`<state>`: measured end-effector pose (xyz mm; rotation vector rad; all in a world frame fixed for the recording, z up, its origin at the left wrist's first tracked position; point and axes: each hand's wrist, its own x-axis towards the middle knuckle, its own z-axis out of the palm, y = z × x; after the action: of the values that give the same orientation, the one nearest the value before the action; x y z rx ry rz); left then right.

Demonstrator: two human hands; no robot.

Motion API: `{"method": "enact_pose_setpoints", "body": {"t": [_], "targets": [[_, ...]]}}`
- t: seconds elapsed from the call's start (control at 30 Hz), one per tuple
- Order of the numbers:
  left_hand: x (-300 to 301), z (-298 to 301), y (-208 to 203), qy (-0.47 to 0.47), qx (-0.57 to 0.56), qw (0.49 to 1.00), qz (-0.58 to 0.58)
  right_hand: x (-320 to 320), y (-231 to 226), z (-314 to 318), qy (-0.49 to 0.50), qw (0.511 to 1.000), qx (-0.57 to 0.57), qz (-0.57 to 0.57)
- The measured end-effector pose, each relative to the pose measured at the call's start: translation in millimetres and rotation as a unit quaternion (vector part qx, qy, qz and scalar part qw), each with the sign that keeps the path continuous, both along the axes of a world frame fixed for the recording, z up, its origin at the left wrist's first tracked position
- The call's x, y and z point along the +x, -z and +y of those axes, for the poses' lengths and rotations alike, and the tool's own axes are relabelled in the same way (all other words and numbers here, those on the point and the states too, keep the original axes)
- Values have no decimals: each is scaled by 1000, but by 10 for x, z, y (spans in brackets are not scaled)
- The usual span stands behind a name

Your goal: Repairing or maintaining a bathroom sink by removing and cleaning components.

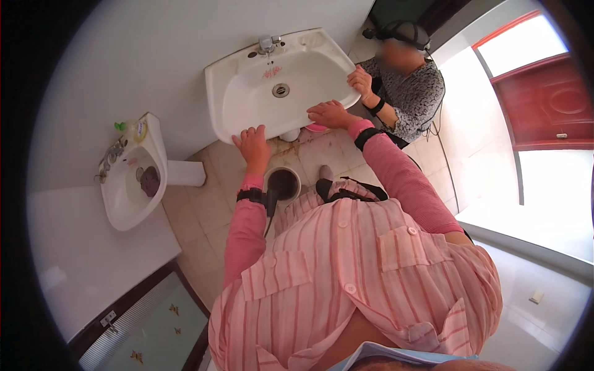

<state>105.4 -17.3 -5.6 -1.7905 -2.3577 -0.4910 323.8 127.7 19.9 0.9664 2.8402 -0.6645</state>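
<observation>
A white washbasin [247, 93] with a metal tap [269, 43] and a round drain [281, 90] is against the wall in front of me. My left hand [252, 148] grips its front rim near the left corner, fingertips curled over the edge. Farther right along the same rim, my right hand [330, 114] has its fingers bent over the edge. A crouching co-worker [405, 86] has a hand [362, 83] on the basin's right edge. Part of a white pedestal [289, 134] shows under the basin. The undersides of my hands are hidden.
On the left stands a second basin [124, 198] holding a dark cloth [149, 182], with a bottle [139, 130] on its ledge. A bucket of dark liquid [283, 184] sits on the tiled floor near my feet. A pink object [317, 127] shows beneath the front basin.
</observation>
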Motion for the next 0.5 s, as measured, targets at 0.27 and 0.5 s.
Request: {"method": "enact_pose_setpoints", "body": {"t": [0.27, 0.5], "targets": [[25, 22, -64, -3, -9, 1000, -2, 5, 59, 4, 49, 998, -20, 14], [38, 28, -95, 0, -15, 1000, -12, 22, 16, 2, 29, 999, -11, 30]]}}
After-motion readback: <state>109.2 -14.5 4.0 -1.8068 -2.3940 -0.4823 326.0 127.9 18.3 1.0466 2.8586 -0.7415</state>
